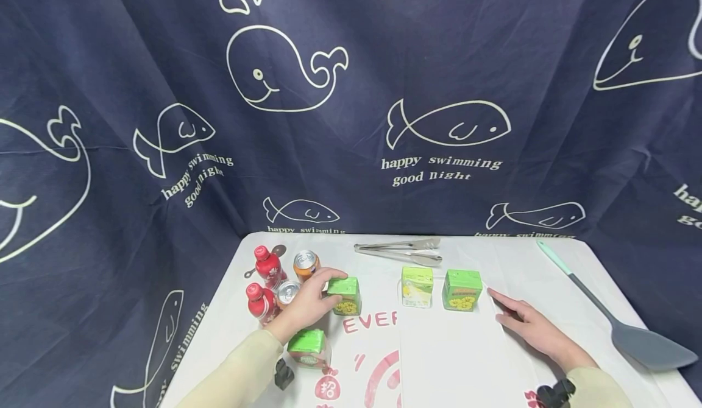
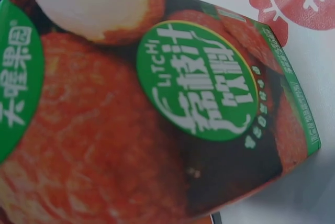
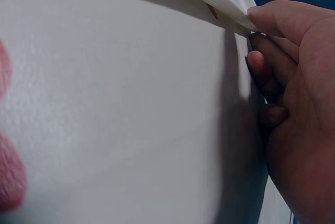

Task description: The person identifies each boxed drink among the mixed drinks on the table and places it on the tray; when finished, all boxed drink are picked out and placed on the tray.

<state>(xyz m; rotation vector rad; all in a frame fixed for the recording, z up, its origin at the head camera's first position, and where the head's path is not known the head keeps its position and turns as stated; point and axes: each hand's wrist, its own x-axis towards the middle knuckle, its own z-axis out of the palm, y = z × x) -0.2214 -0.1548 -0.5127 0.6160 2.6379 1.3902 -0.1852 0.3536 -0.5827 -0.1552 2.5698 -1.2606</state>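
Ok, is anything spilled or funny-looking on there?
No spills show: the boxes, bottles and cans all stand upright. One odd thing: the spatula lies slantwise on the right, and its wide end seems to poke past the table's edge.

Backdrop: one dark navy curtain (image 1: 362,134), creased, hanging before me and wrapping round on my left. On it I am seeing white-outlined whales (image 1: 274,70) and fish (image 1: 450,125), with "happy swimming good night" lettering (image 1: 441,163) repeating. Furniture: one white table (image 1: 510,256), far corners rounded, standing near the curtain, its top showing red print (image 1: 364,323). Light: bright, spreading evenly over the tabletop.
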